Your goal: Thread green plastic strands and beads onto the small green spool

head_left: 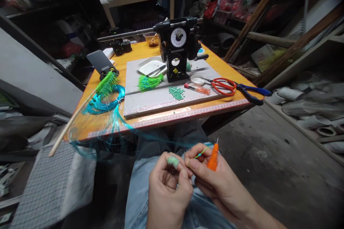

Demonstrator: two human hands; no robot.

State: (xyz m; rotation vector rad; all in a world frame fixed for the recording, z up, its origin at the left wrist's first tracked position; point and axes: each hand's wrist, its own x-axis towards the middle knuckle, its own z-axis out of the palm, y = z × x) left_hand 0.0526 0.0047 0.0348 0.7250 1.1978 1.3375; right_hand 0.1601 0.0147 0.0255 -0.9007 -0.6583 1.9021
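My two hands meet above my lap, in front of the table edge. My left hand (170, 189) is closed, thumb pressed to the fingers; whatever it pinches is too small to make out. Pale green wrapping (172, 161) covers one of its fingers. Held in my right hand (223, 175) is an orange-handled tool (213, 158) with a thin metal tip pointing up. The thumb and forefinger of that hand also pinch near a short green line (203, 151) carrying a blue bead. Blue strands (158, 138) stretch from the table toward this hand.
A black winding device (176, 48) with a dial stands on a grey board (134, 103). Around it lie green beads (176, 93), a bundle of green lines (150, 82), an orange tube (197, 88) and red-handled scissors (224, 86). A stick (71, 121) overhangs the table's left edge.
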